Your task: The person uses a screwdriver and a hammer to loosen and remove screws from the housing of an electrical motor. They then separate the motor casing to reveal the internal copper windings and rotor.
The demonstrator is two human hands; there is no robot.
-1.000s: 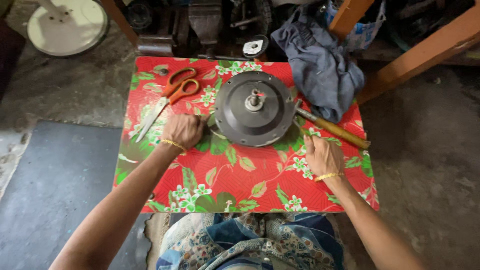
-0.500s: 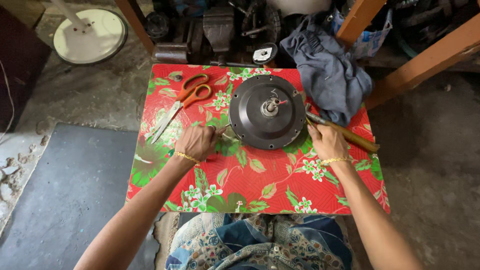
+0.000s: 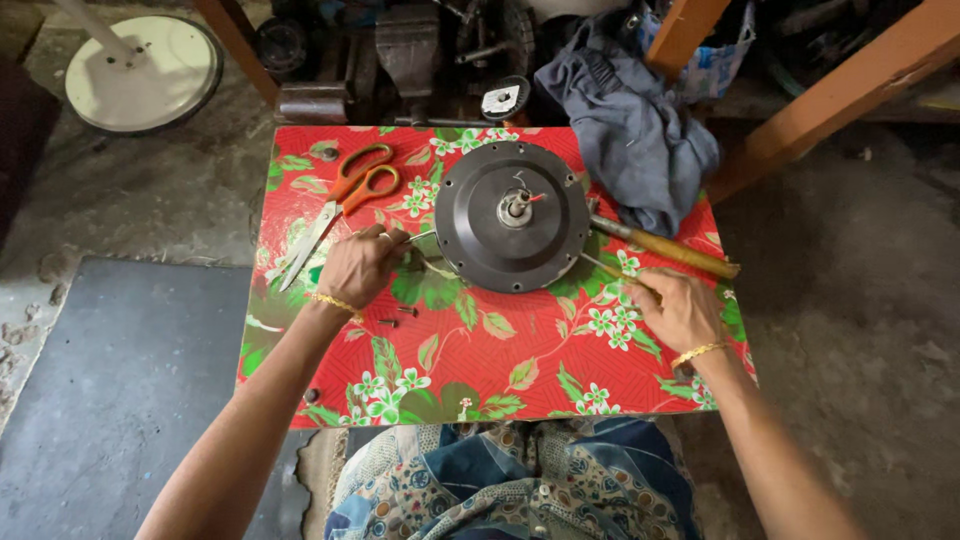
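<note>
On the low counter with its red flowered cover, a dark round motor housing lies flat, shaft up, between both hands so each can reach its rim. Left hand has its fingers closed on a thin metal rod touching the housing's edge; right hand pinches another. Orange scissors lie beside, loose screws near the left wrist.

Left hand conceals the grip end of a thin metal tool; tool type indeterminate. Right hand covers the near end of a slim rod. Small dark screws on the desk too small to identify precisely.
</note>
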